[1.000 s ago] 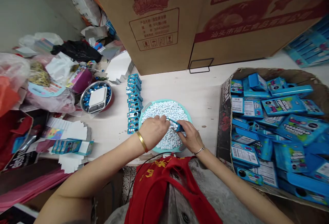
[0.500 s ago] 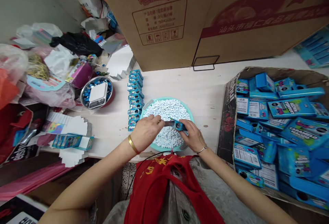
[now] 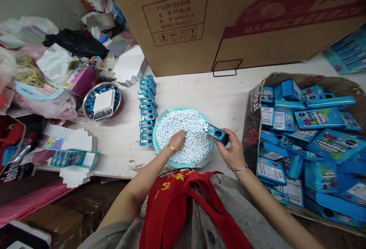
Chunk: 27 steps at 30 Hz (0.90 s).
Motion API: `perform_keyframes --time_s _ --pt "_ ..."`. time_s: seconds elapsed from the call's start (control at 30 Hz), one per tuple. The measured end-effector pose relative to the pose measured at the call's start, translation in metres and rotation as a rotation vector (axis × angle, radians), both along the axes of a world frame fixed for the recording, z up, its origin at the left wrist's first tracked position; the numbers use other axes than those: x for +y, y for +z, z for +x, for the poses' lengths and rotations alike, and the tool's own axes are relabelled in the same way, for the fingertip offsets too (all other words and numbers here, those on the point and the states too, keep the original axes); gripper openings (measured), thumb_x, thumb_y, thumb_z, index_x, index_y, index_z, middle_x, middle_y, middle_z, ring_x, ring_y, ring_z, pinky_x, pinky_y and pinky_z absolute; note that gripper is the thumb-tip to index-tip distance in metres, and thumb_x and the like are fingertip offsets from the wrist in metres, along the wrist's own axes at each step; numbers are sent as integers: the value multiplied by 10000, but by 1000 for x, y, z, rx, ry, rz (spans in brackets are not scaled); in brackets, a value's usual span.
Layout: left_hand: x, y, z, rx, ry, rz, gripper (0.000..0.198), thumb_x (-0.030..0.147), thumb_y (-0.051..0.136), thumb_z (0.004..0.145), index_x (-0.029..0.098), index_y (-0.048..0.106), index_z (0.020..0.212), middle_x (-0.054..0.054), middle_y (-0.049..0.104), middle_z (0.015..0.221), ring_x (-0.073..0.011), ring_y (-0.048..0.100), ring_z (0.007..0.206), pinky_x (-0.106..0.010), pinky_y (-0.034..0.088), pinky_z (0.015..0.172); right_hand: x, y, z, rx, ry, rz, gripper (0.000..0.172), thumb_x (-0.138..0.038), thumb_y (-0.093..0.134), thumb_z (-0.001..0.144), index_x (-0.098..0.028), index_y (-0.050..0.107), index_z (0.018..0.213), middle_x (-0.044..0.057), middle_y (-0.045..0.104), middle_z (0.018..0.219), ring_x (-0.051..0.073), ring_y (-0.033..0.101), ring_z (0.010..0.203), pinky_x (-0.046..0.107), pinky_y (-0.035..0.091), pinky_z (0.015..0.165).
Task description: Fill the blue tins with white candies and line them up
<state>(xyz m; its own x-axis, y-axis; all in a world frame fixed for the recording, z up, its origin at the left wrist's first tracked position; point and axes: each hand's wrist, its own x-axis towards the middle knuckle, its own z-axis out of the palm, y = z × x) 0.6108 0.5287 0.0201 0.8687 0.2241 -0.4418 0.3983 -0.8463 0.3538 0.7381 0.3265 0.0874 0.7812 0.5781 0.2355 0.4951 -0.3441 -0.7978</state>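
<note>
A round turquoise basin (image 3: 154, 142) full of small white candies (image 3: 183, 121) stands in front of me. My left hand (image 3: 177, 141) is down among the candies, fingers curled; its fingertips and anything in them are hidden. Over the basin's right rim, my right hand (image 3: 233, 152) grips a small blue candy box (image 3: 216, 132) with a round dark window. The box lies tilted, its far end pointing left over the basin, and a few white candies show at that end. Left of the basin runs a row of similar small blue boxes (image 3: 147, 117), some showing white candies.
On the right, an open carton (image 3: 251, 123) holds many blue boxes. A large brown carton (image 3: 183, 58) stands behind. To the left are a metal bowl (image 3: 118, 110) with a white device (image 3: 103, 104) on it, stacked white cards (image 3: 130, 64), and plastic bags (image 3: 48, 102).
My hands were together at the box over the basin. The right has moved right with the box; the left has let go of it and gone down into the candies.
</note>
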Motion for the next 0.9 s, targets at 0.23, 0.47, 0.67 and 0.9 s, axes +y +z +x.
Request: perform_keyframes --time_s 0.23,0.47,0.67,0.9 --pt "24 40 -29 -192 29 -192 222 219 510 865 149 500 1076 -80 576 1019 -182 562 918 -306 460 831 0 -2 -2 29 -20 -4 328 -369 600 826 -198 542 1099 77 635 997 220 613 911 373 508 819" --pt "29 133 -29 -271 -168 -131 210 275 468 915 144 493 1077 -83 579 1007 -175 548 928 -294 454 816 12 -16 -12 -31 170 -33 334 -255 523 842 -208 524 1173 110 615 1082 262 583 1018 451 491 894" --pt "11 193 4 38 -372 212 171 167 445 904 138 527 1051 -86 582 1008 -195 584 901 -301 491 727 27 -18 -26 -95 292 -4 406 -170 498 828 -218 497 1232 103 621 1118 263 572 1058 464 488 922" --pt "-17 229 19 91 -482 409 194 114 374 925 111 567 942 -108 586 896 -218 590 875 -300 501 666 30 -21 -39 -24 283 59 354 -206 522 850 -212 508 1203 106 626 1110 252 581 1040 447 497 900"
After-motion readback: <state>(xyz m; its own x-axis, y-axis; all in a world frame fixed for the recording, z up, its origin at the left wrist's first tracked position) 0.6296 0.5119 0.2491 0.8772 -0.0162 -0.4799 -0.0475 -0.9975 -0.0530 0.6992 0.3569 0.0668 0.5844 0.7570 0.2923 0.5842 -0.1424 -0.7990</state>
